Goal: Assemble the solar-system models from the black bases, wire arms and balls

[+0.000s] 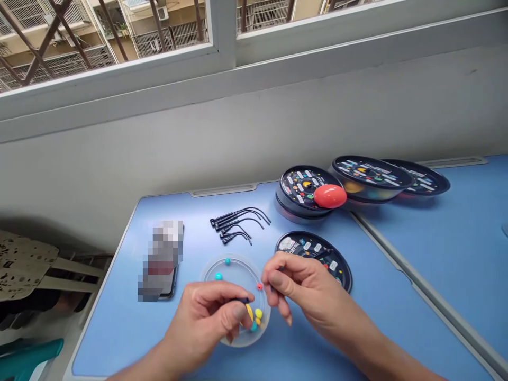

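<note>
At left of frame: dark phone, partly masked by pixelation, lying on blue tabletop. At centre: curved black rods, arranged in a row, apparently unfitted as yet. At lower centre: clear dish containing loose coloured beads. Judged progress: parts laid out, joining at an early stage, rods and beads still to be used. Left hand over dish, fingers curled, pinching small dark piece; yellow part alongside, held or merely behind: cannot tell. Right hand half closed, apparently gripping dark sliver between thumb and fingers. Beyond right hand: black printed disc.
</note>
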A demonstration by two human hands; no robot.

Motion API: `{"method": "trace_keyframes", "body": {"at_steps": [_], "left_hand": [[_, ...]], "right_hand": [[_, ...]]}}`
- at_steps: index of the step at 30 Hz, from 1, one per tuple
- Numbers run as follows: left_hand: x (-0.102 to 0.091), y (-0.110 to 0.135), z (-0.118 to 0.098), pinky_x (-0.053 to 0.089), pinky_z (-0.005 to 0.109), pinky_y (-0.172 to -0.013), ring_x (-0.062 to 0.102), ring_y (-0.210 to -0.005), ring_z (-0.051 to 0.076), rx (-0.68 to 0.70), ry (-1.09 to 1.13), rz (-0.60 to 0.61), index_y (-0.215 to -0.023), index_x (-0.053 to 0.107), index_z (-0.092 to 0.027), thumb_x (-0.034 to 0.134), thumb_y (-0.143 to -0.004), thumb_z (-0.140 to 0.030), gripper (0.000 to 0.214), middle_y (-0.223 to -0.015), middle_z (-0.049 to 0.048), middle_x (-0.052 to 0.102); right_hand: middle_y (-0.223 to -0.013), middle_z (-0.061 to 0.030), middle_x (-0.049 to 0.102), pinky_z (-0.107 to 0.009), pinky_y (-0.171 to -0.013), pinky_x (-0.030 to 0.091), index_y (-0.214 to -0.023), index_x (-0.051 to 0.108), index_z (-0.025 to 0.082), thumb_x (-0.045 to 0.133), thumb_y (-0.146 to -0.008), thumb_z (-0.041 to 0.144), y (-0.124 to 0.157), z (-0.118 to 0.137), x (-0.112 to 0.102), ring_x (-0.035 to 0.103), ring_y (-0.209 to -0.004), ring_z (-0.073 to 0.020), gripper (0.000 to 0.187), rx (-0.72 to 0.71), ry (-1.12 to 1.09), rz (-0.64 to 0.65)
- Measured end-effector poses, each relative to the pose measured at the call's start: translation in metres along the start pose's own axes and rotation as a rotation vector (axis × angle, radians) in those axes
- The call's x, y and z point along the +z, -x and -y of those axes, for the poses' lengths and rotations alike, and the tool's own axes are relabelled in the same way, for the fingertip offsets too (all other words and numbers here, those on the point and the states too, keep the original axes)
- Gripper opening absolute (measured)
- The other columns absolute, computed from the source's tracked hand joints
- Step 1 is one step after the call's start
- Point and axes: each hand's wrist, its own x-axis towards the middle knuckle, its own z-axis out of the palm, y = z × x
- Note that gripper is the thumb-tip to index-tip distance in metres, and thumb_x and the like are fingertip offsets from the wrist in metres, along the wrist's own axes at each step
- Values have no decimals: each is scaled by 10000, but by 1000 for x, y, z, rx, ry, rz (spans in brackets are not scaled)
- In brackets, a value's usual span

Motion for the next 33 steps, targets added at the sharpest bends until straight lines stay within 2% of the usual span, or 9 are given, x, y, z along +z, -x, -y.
{"method": "trace_keyframes", "body": {"at_steps": [4,9,14,17,23,33], "left_hand": [[0,-6,-2,387,184,-449,462,-478,69,-101,252,31,-832,730,-158,678,-718,-370,246,-606,37,611],[2,-9,-6,400,178,-449,489,-485,71,-161,340,40,-866,714,-150,718,-684,-330,256,-623,42,626],[2,-9,2,466,183,-474,564,-469,77,-111,331,-9,-821,700,-155,773,-628,-272,237,-677,51,694],[3,-10,4,487,189,-471,591,-492,97,-73,300,-73,-804,702,-145,784,-607,-261,243,-685,60,709],[6,-11,1,497,185,-471,594,-463,96,-81,192,-151,-771,699,-132,790,-584,-251,239,-638,51,711],[6,-11,1,501,189,-475,609,-451,111,-58,67,-154,-738,684,-144,756,-608,-226,170,-605,26,701]], "right_hand": [[-542,30,564,-179,-380,406,-719,587,149,638,-728,491,0,-4,3,485,-389,-61,345,27,-115,42],[-575,32,556,-178,-425,421,-754,630,145,640,-744,451,-2,-6,1,499,-443,-59,306,1,-126,38],[-667,17,618,-203,-562,483,-788,616,159,667,-743,368,-2,-4,1,585,-545,-75,220,-11,-104,-1],[-655,4,632,-215,-561,489,-778,616,155,669,-737,361,-1,-2,2,606,-565,-96,216,-8,-65,-16],[-643,9,606,-222,-601,471,-750,649,167,642,-746,290,1,-2,3,591,-617,-109,123,-124,131,-94],[-675,-22,644,-230,-580,461,-761,681,166,582,-772,247,4,-3,6,577,-629,-134,128,-153,381,-102]]}}
